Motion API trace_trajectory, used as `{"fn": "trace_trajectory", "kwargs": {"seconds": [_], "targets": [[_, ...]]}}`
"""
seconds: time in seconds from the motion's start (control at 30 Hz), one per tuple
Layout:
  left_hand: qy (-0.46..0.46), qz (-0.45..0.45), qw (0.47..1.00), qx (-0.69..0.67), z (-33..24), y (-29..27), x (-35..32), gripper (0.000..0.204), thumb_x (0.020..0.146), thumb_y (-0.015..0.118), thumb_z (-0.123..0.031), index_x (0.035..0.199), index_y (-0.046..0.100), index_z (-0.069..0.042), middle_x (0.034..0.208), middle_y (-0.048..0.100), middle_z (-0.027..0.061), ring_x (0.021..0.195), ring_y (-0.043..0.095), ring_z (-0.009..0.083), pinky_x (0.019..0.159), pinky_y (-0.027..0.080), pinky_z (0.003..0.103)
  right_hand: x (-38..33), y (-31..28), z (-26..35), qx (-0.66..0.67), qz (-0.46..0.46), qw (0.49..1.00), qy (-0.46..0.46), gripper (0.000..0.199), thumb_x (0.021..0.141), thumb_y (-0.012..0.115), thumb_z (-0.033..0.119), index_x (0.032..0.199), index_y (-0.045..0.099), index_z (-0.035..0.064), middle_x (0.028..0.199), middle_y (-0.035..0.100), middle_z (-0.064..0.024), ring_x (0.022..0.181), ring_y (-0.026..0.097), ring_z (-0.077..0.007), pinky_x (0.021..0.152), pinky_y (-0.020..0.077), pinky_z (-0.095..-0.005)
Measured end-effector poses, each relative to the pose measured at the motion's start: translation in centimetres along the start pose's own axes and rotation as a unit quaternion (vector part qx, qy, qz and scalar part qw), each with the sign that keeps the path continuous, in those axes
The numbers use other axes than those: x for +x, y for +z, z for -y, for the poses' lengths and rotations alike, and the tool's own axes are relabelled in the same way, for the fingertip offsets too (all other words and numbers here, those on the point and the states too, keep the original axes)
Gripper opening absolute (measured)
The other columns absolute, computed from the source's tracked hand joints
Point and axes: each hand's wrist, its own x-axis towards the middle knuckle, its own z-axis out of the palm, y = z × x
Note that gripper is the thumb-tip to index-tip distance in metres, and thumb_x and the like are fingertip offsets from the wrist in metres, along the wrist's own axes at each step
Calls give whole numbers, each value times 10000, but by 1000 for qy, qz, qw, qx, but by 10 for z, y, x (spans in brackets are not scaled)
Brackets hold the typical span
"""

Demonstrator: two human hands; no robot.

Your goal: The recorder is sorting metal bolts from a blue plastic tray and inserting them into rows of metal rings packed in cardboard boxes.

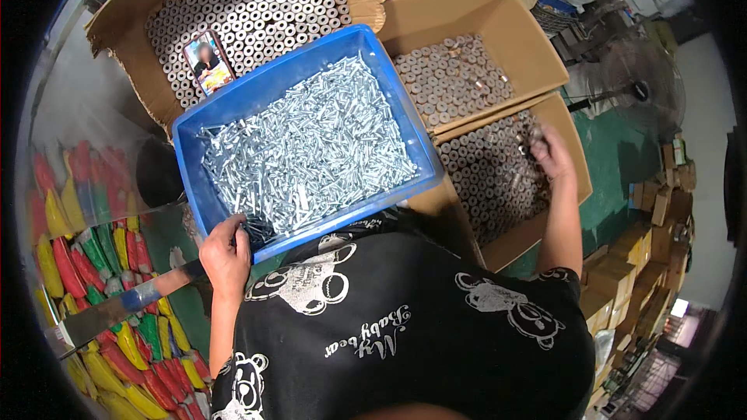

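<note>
A blue plastic bin full of loose silvery pins or screws stands in front of me. At its near left corner is my left hand, fingers curled together by the rim; what they hold, if anything, is hidden. A small dark heap of pieces lies in that corner beside the fingertips. To the right, my right hand reaches over the near right carton, which holds rows of round parts with centre holes. Its fingers are pinched and slightly blurred around something small that I cannot make out.
A large carton of upright ring-shaped parts stands behind the bin, with a phone resting there. Another carton of round parts is at the far right. Red, yellow and green bundles lie lower left. A fan and stacked boxes stand right.
</note>
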Motion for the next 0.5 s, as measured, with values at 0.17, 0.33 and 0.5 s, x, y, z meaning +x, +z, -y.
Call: {"fn": "trace_trajectory", "kwargs": {"seconds": [0.17,0.33,0.5], "targets": [[-6,0,1000,22,1,2,8,155,817,603,-30,935,703,-32,834,682,162,758,668,332,697,522,390,101,144,67,-418,83,901,-88,312,919,641,284,1033,679,-4,969,709,-112,771,658,-231,677,511,-340],[-15,4,998,64,-5,1,4,149,784,619,-47,906,705,-57,774,665,142,705,648,329,668,514,411,257,169,-46,-811,64,574,-87,445,887,475,241,1221,608,-22,1274,588,-259,1180,562,-419,1004,436,-482],[15,34,999,38,5,-1,22,163,756,656,-70,914,694,-77,693,617,86,655,625,277,641,494,397,343,2,-141,-805,-56,589,52,346,928,493,183,1186,674,40,1238,624,-221,1153,588,-406,971,461,-493]]}}
